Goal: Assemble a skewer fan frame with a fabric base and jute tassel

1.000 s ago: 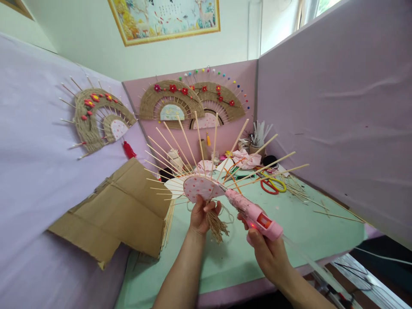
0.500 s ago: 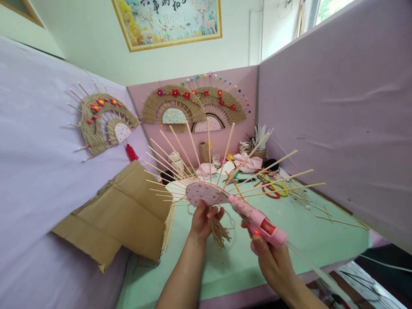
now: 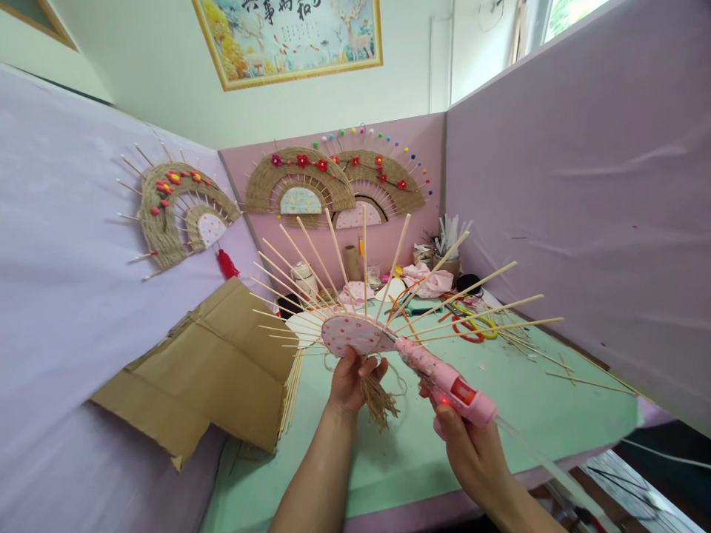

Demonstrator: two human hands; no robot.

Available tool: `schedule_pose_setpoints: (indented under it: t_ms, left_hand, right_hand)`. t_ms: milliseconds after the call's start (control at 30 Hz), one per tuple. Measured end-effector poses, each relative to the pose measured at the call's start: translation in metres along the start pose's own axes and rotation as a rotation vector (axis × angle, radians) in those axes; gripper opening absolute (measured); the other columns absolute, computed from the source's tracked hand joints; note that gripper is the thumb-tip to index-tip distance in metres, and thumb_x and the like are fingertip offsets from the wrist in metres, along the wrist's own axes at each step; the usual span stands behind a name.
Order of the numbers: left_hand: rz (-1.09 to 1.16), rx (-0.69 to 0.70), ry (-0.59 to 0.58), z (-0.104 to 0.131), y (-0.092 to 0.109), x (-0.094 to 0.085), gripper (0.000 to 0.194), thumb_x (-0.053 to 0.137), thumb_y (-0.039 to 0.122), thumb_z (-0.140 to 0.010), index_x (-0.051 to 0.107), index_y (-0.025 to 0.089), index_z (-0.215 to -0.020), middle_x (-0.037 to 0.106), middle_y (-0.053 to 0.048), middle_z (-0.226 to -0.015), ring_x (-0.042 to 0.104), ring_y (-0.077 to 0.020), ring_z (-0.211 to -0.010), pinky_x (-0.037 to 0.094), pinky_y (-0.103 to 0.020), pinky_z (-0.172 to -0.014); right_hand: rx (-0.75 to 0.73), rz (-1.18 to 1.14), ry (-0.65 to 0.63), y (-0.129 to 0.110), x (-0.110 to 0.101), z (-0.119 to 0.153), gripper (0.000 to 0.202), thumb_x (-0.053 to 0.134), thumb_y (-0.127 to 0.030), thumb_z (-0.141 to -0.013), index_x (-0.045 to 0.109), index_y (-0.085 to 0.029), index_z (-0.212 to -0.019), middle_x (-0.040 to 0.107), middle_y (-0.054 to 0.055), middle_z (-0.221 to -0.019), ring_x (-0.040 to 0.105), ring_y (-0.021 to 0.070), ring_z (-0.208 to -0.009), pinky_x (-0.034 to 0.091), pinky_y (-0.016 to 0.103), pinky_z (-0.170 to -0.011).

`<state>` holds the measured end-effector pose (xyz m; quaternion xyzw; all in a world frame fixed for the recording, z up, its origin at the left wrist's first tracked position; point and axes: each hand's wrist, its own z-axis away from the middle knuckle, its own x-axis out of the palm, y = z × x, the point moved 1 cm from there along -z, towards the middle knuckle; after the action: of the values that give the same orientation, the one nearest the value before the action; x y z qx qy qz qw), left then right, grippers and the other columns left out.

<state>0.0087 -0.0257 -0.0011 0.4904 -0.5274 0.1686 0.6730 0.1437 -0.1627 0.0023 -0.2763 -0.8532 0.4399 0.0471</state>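
My left hand [image 3: 349, 381] grips the lower edge of a half-round fan base [image 3: 351, 334] covered in pink dotted cloth, with thin wooden sticks [image 3: 365, 259] spreading out from its curved edge. A bundle of brown twine [image 3: 378, 403] hangs beside my left fingers. In my right hand [image 3: 472, 448] is a pink glue gun [image 3: 444, 377] with a small red light glowing on it. Its nozzle points at the right part of the curved edge, near the foot of the sticks; whether it touches is too small to tell.
Folded cardboard [image 3: 205, 370] leans at the left. Yellow-handled scissors [image 3: 483, 322], loose sticks [image 3: 589, 381] and pink cloth [image 3: 427, 280] lie on the green tabletop [image 3: 422, 474]. Finished fans [image 3: 300, 181] hang on the back and left partitions.
The upper and right stick tips have shifted slightly to the right as the fan base tilts a little. Both hands keep nearly the same places and holds.
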Motion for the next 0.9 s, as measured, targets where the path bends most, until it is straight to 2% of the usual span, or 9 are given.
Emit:
schedule_pose_setpoints:
  t_ms: [133,333,500,633,733,900]
  left_hand:
    - [-0.002,0.0,-0.009,-0.001,0.0,-0.001,0.026,0.068,0.039,-0.087,0.065,0.016,-0.074,0.035,0.01,-0.05,0.033,-0.0034,-0.042,0.059,-0.032,-0.077]
    - [-0.002,0.01,-0.013,-0.002,0.0,-0.002,0.026,0.068,0.039,-0.087,0.065,0.016,-0.076,0.043,0.009,-0.053,0.03,-0.0026,-0.042,0.058,-0.031,-0.076]
    - [-0.002,0.0,-0.02,-0.002,0.0,-0.003,0.027,0.07,0.039,-0.086,0.065,0.016,-0.075,0.036,0.01,-0.049,0.032,-0.0034,-0.042,0.059,-0.031,-0.077]
    - [-0.003,-0.004,-0.025,-0.002,0.001,-0.004,0.028,0.071,0.04,-0.085,0.064,0.016,-0.072,0.028,0.011,-0.047,0.033,-0.0038,-0.042,0.059,-0.031,-0.077]
    - [-0.002,-0.005,-0.03,-0.002,0.0,-0.003,0.028,0.074,0.04,-0.082,0.065,0.016,-0.071,0.027,0.011,-0.047,0.033,-0.0037,-0.042,0.059,-0.031,-0.077]
    - [0.004,0.0,-0.032,-0.001,0.0,-0.003,0.026,0.073,0.04,-0.083,0.065,0.016,-0.073,0.028,0.011,-0.048,0.033,-0.0034,-0.042,0.059,-0.031,-0.078]
  right_hand:
    - [0.03,-0.016,-0.002,0.003,0.001,0.001,0.056,0.042,-0.054,-0.096,0.054,-0.021,-0.139,0.064,0.014,-0.133,0.061,0.0334,-0.118,0.056,0.048,-0.09]
    - [0.037,-0.046,-0.023,0.005,0.001,0.002,0.056,0.044,-0.055,-0.095,0.055,-0.022,-0.138,0.063,0.013,-0.135,0.058,0.0343,-0.123,0.055,0.049,-0.093]
    - [0.04,-0.053,-0.024,0.009,0.001,0.004,0.057,0.044,-0.053,-0.095,0.052,-0.021,-0.141,0.059,0.013,-0.14,0.055,0.0347,-0.127,0.055,0.05,-0.094]
    - [0.048,-0.03,0.001,0.014,-0.001,0.006,0.053,0.048,-0.052,-0.094,0.056,-0.021,-0.137,0.063,0.013,-0.135,0.061,0.0336,-0.118,0.058,0.047,-0.088]
    - [0.054,-0.015,0.019,0.011,-0.002,0.005,0.053,0.048,-0.053,-0.094,0.057,-0.022,-0.136,0.064,0.013,-0.132,0.064,0.0326,-0.113,0.059,0.045,-0.085]
    - [0.034,-0.022,-0.015,0.005,-0.001,0.002,0.053,0.044,-0.052,-0.096,0.056,-0.022,-0.137,0.064,0.012,-0.133,0.063,0.0316,-0.115,0.058,0.044,-0.087]
